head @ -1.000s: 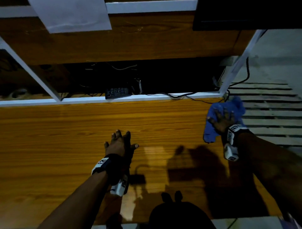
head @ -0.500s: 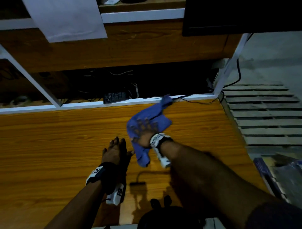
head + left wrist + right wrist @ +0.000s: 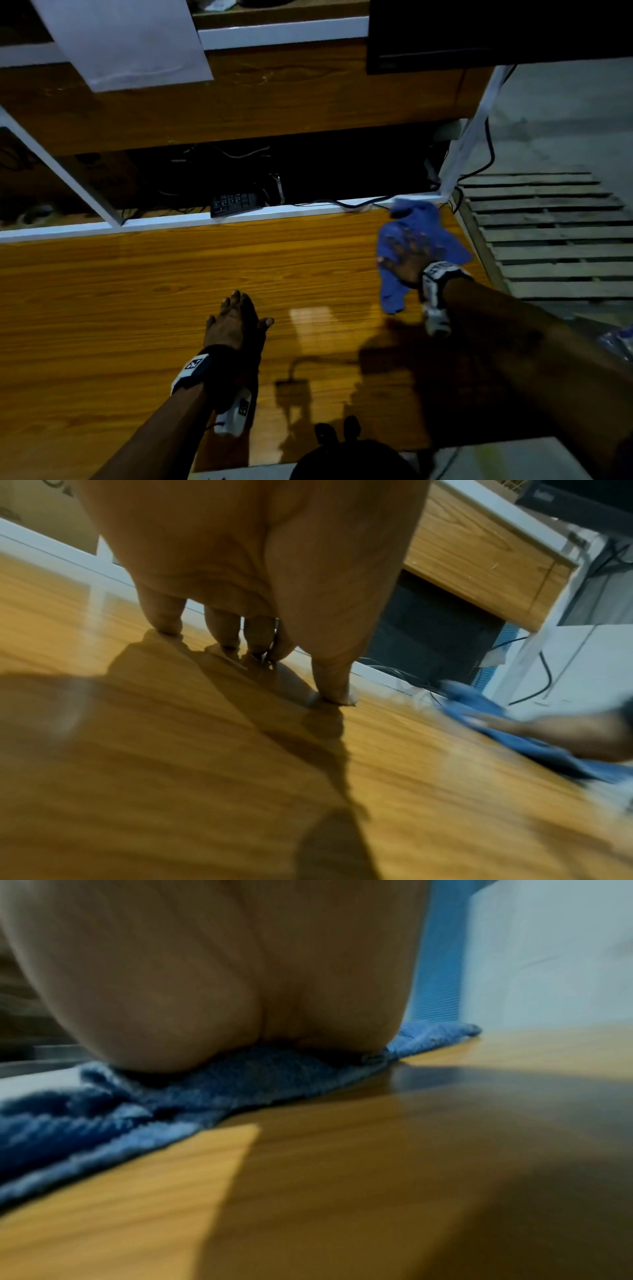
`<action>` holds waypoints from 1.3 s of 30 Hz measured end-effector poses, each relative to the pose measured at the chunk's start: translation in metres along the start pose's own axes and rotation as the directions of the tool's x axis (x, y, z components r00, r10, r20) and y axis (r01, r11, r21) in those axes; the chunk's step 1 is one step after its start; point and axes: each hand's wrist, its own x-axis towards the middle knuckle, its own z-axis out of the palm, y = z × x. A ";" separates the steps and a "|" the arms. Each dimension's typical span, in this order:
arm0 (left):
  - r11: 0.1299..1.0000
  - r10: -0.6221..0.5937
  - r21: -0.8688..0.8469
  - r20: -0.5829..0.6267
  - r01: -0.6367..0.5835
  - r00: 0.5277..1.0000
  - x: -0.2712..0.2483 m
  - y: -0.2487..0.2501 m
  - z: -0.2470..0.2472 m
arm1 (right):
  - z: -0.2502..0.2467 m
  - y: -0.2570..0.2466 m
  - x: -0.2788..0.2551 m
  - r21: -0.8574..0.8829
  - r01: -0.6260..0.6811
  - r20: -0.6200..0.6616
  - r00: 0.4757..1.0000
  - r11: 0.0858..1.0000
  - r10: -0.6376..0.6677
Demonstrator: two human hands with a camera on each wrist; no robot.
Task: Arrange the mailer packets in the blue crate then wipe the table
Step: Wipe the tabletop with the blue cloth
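Wooden table (image 3: 102, 308), dim light, white rail along its far edge. Blue cloth (image 3: 442, 236): on the table by its far right corner, pressed flat under the right hand (image 3: 407, 260), fingers spread. Left hand (image 3: 233, 325): near table centre, straight fingertips (image 3: 167, 626) touching the wood, holding nothing.

You have a blue cloth (image 3: 423, 236) on an orange-brown wood-grain table (image 3: 137, 291) edged in white at the far side.
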 end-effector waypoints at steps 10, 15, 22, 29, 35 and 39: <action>0.994 0.101 0.042 0.019 -0.101 0.995 -0.034 -0.011 0.005 | 0.024 0.052 -0.033 0.177 -0.370 0.112 0.928 0.912 0.355; 0.988 0.145 0.063 -0.028 -0.143 0.989 -0.088 -0.043 0.028 | 0.069 -0.077 -0.023 0.037 0.044 0.082 0.996 0.998 -0.047; 0.979 0.201 0.053 -0.104 -0.196 0.974 -0.139 -0.090 0.062 | 0.114 -0.287 -0.085 -0.093 0.432 0.206 0.890 0.897 -0.407; 0.985 0.158 0.104 -0.186 -0.141 0.970 -0.157 -0.101 0.087 | 0.095 -0.185 -0.102 -0.022 0.220 0.118 0.969 0.975 -0.216; 0.979 0.163 0.156 -0.212 -0.132 0.963 -0.159 -0.100 0.091 | 0.083 -0.001 -0.149 0.114 -0.234 0.007 0.972 0.966 0.235; 0.978 0.177 0.147 -0.222 -0.147 0.959 -0.160 -0.100 0.093 | 0.101 0.070 -0.190 0.104 -0.394 -0.005 0.918 0.913 0.397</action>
